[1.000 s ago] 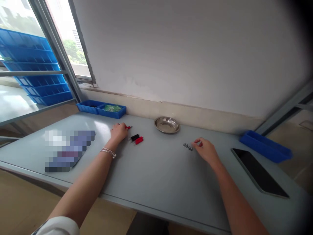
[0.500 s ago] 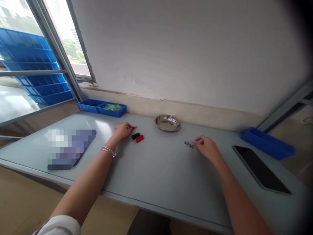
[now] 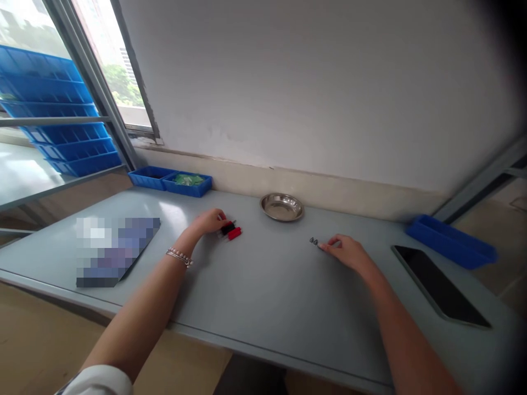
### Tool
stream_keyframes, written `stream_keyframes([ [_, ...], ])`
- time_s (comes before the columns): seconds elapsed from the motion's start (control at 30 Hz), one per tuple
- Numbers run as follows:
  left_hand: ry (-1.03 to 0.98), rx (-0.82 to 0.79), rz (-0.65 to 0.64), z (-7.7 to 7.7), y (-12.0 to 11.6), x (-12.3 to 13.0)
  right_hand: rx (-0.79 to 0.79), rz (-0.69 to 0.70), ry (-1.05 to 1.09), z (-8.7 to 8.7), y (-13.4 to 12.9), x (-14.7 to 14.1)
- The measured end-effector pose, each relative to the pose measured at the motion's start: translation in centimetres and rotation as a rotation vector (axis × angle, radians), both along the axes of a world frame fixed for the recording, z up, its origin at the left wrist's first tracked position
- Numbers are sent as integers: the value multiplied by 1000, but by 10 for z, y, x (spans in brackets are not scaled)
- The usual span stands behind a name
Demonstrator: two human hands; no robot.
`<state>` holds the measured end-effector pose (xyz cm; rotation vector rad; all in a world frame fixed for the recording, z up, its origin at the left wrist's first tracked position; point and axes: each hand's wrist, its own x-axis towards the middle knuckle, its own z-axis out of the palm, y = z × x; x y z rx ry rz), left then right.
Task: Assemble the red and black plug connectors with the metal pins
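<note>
My left hand (image 3: 209, 221) is closed in a pinch on a red cylindrical plug with a thin metal tip, mostly covered by the fingers. Just below the fingertips lies a black cylindrical plug (image 3: 228, 230) with metal ends. Against it, on the near side, rests a red plug (image 3: 235, 235). My right hand (image 3: 345, 252) is low over the table, thumb and forefinger pinched on a small dark metal piece that is mostly hidden. Two more small dark metal pieces (image 3: 313, 241) lie left of those fingertips.
A round steel dish (image 3: 302, 211) stands at the back, near the wall. Two blue bins (image 3: 189, 190) are at back left, one holding green-and-white packets. To the right are a blue tray (image 3: 453, 241) and a black-screened phone (image 3: 440, 285). A blurred-out flat item (image 3: 119, 252) lies left.
My left hand has brought the red plug slightly right and nearer, beside the black plug. My right hand has shifted left and down, covering the right-hand metal pieces of the row.
</note>
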<state>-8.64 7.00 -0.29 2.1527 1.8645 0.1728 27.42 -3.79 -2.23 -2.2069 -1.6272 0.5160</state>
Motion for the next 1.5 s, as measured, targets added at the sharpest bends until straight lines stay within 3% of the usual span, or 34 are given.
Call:
stream_keyframes([
  [0.13,6,79,-22,11,-9,8,26,8,27,-3,0,-2],
  [0.23,18,99,-138,22,-19,15,35,13,6,-3,0,-4],
  [0.33,37,65,-281,28,-27,21,52,21,-29,-1,0,-7],
  [0.47,74,-33,-365,25,-30,28,46,22,-52,-1,1,-10],
  [0.77,213,68,-297,10,-31,34,76,24,-96,-6,3,-16],
  [0.97,337,106,-205,12,-33,35,82,-3,-86,-3,2,-20],
  [1.17,393,134,-241,15,-42,44,128,-35,-73,6,1,-13],
  [1.3,298,204,-311,19,-53,55,276,29,216,17,-4,-23],
  [1.4,50,267,-479,22,-65,68,317,176,586,20,-9,-48],
  [1.5,-157,284,-645,22,-79,82,301,302,779,17,-16,-76],
])
